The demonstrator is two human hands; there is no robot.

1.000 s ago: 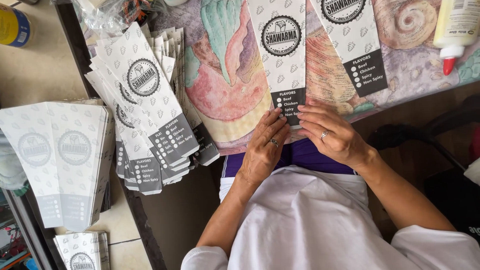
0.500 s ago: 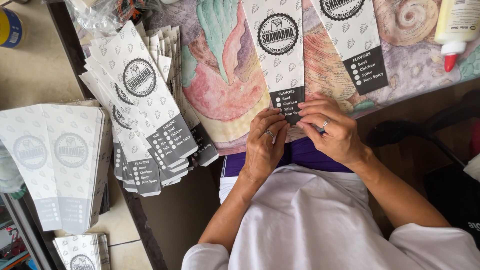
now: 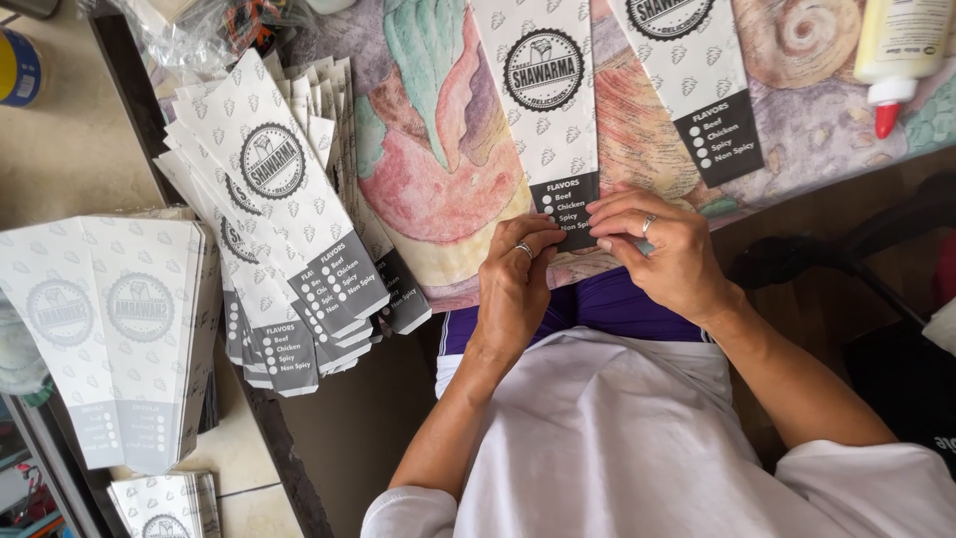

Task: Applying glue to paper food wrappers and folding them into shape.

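A long white paper sleeve (image 3: pixel 546 100) with a round dark emblem and a black end lies on the patterned table cover (image 3: pixel 438 169) in front of me. My left hand (image 3: pixel 516 289) and my right hand (image 3: pixel 662 249) meet at its black near end, fingertips pinching and pressing that edge. Both hands wear a ring. A second sleeve of the same kind (image 3: pixel 687 70) lies to the right of it, untouched.
A fanned pile of the same sleeves (image 3: pixel 289 229) lies at the table's left edge. Another stack (image 3: pixel 110 319) rests on a lower surface further left. A glue bottle with a red tip (image 3: pixel 896 50) stands at the top right. A dark chair (image 3: pixel 876 269) is at my right.
My hands have drawn closer together on the sleeve's black end; the right hand's fingers now curl over the edge. The sleeve itself stays in place.
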